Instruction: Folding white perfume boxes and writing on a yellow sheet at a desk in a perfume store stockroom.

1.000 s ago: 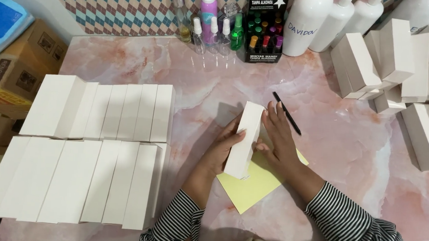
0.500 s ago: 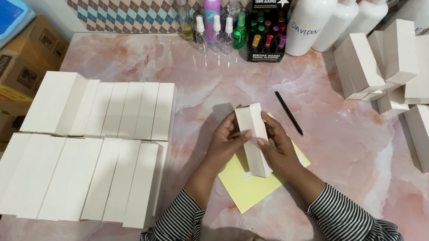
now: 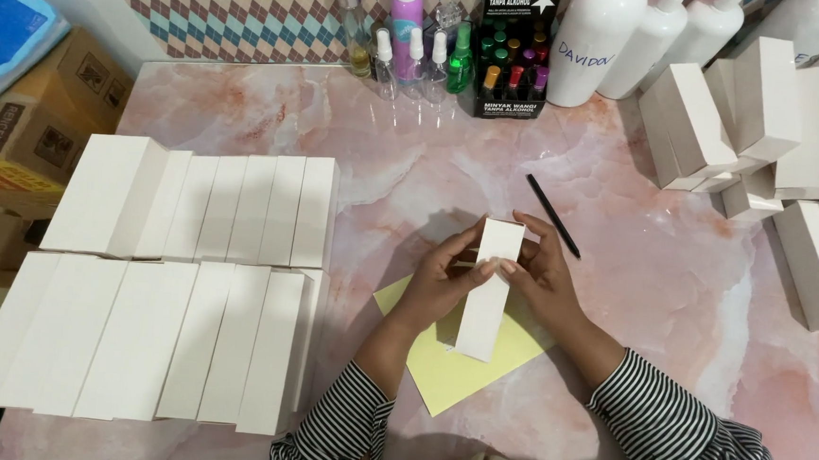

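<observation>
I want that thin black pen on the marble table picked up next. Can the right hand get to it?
Probably yes: the thin black pen lies on bare table just beyond the right hand, though that hand now holds the tall white box.

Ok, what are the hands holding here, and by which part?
Both hands hold one tall white carton box. The left hand and right hand pinch it near its upper end, from opposite sides; its lower end hangs over the yellow sheet.

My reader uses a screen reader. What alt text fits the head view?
Two hands, left hand and right hand, hold a tall white box over a yellow sheet on a pink marble table. Rows of white boxes lie to the left; a black pen lies just beyond the hands.
</observation>
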